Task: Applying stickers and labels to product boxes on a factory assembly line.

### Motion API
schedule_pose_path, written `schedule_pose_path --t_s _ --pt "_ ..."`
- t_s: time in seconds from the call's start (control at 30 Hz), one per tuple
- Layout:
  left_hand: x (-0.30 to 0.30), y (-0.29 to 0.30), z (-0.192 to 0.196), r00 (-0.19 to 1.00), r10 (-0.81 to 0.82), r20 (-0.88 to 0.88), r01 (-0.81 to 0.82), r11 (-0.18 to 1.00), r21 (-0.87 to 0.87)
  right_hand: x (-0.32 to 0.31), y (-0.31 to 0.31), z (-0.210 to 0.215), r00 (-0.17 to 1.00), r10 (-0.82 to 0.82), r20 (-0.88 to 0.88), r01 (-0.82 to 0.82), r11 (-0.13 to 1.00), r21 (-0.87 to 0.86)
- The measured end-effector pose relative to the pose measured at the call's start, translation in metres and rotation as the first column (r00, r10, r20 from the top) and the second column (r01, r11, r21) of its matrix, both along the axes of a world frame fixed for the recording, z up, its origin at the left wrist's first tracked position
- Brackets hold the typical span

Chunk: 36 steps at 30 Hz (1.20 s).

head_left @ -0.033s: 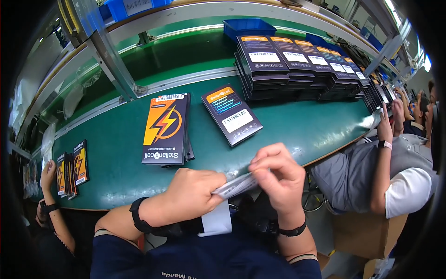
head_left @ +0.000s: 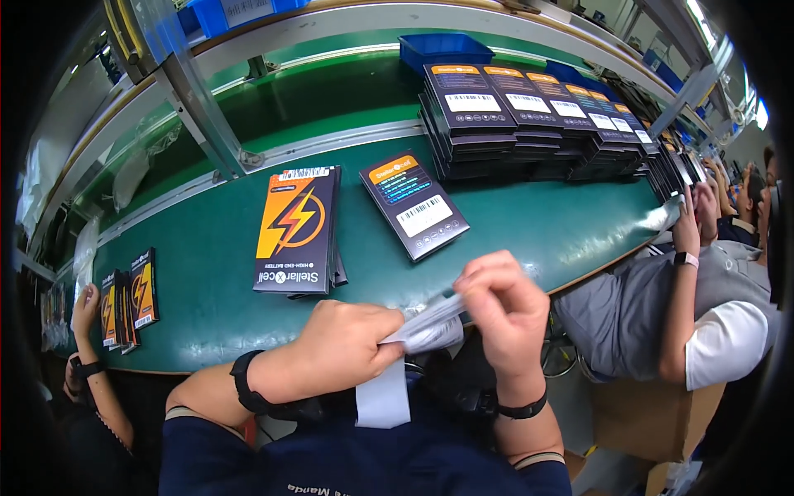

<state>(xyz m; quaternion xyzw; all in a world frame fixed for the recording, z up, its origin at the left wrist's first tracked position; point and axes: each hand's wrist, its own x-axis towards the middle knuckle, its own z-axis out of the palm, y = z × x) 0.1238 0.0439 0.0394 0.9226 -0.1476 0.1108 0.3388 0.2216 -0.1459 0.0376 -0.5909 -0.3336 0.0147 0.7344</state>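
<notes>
Head view. The person sat at a long green desk (head_left: pixel 207 273), both forearms entering from the lower edge, dark blue sleeves pushed up, a black band on each wrist.

The left hand (head_left: pixel 343 343) was curled, its fingers (head_left: pixel 389 351) closed on the near end of a clear plastic sleeve (head_left: pixel 430 324), thumb and forefinger pinching it. The right hand (head_left: pixel 500 302) was above and to the right, its fingers (head_left: pixel 471 285) bent and pinching the upper edge of the same sleeve. The sleeve was held in the air just in front of the desk's near edge, between the two hands, over the person's lap. A white paper strip (head_left: pixel 382 397) hung down below the left hand; whether it was held or attached, I could not tell.

On the desk, well apart from the hands: a small stack of flat boxes (head_left: pixel 296 231), black and orange with a lightning mark, lying face up. Just right of it, one single dark box (head_left: pixel 413 205) lay back-side up, tilted. Behind that, a row of taller stacks of dark boxes (head_left: pixel 529 124) ran towards the right rim, with a blue bin (head_left: pixel 442 45) behind them.

Far left, another person's hand (head_left: pixel 83 310) rested near a few orange-and-black boxes (head_left: pixel 128 302). At right, a co-worker in a grey and white shirt (head_left: pixel 711 322) sat at the desk, one arm raised.
</notes>
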Motion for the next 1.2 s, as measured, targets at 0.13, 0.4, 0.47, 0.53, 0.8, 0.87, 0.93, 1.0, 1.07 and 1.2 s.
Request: schedule_pose_path --t_s 0.13,0.4,0.47,0.53,0.8,0.87,0.93,1.0,1.07,1.2 --pt "0.002 0.004 -0.002 0.998 -0.017 -0.06 0.026 0.988 0.15 0.031 0.001 -0.001 0.963 -0.173 -0.206 0.156 0.983 -0.096" --pt "0.015 0.004 -0.009 0.988 -0.076 0.136 0.055 0.987 0.15 0.053 0.016 -0.019 0.966 -0.241 -0.096 0.196 0.92 -0.339" --pt "0.016 0.003 -0.011 0.987 -0.077 0.142 0.056 0.988 0.147 0.053 0.017 -0.021 0.965 -0.255 -0.061 0.218 0.909 -0.354" --pt "0.016 0.001 -0.012 0.986 -0.078 0.147 0.057 0.988 0.144 0.054 0.017 -0.021 0.963 -0.262 -0.064 0.223 0.907 -0.358" --pt "0.02 -0.001 -0.016 0.972 -0.045 0.229 0.011 0.989 0.15 0.057 0.019 -0.022 0.961 -0.273 -0.048 0.238 0.9 -0.365" --pt "0.022 -0.001 -0.016 0.976 -0.051 0.211 0.015 0.985 0.171 0.058 0.019 -0.024 0.963 -0.267 -0.044 0.235 0.904 -0.356" --pt "0.023 -0.001 -0.015 0.98 -0.056 0.192 0.018 0.981 0.192 0.059 0.019 -0.025 0.962 -0.272 -0.029 0.244 0.901 -0.359" --pt "0.022 -0.001 -0.014 0.982 -0.058 0.177 0.017 0.974 0.225 0.06 0.019 -0.025 0.961 -0.276 -0.017 0.252 0.897 -0.363" --pt "0.022 -0.001 -0.014 0.982 -0.06 0.177 0.015 0.971 0.241 0.06 0.019 -0.024 0.951 -0.301 0.074 0.305 0.864 -0.401" --pt "0.022 -0.002 -0.014 0.979 -0.053 0.197 0.008 0.975 0.223 0.059 0.02 -0.022 0.931 -0.313 0.186 0.363 0.84 -0.404"
